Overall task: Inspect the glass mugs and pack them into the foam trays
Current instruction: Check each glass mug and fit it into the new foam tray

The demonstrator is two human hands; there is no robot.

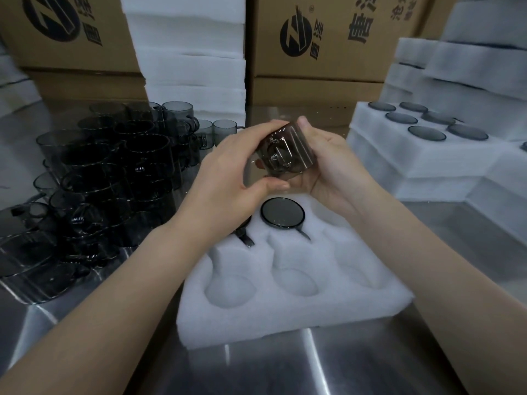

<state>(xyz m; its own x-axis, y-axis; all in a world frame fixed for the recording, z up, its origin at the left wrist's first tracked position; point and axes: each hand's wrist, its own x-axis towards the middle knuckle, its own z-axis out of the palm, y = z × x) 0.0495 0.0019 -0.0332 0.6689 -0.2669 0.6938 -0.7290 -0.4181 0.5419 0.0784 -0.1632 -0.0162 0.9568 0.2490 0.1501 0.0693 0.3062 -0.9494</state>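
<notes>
Brushed steel table (356, 366) is being seen across the bottom of the frame. The top edge is being closed off by printed cardboard boxes (328, 52), with a stack of white foam sheets (194, 52) standing between them.

At centre frame a smoky held mug (288, 149) is being kept in the air by both hands, above the far edge of the near foam tray (285, 315). It is being tilted onto its side, with the handle turned toward the camera. It is being gripped from the left by the left hand (228, 178), with the fingers curled over the top and the thumb pressed underneath. It is being cupped from the right by the right hand (333, 166), with the thumb laid on the upper edge.

One far pocket of the near foam tray is being filled by a seated mug (282, 213), its handle lying in the slot toward the camera. A second seated mug (245, 238) is being largely hidden under the left wrist. Bare foam is being shown by the three pockets of the near row.

Centre left of the frame is being crowded by a pile of dark glass mugs (114, 172). At upper right, filled foam trays (413, 158) are being carried one upon another, six dark discs of glass showing in the top one.
</notes>
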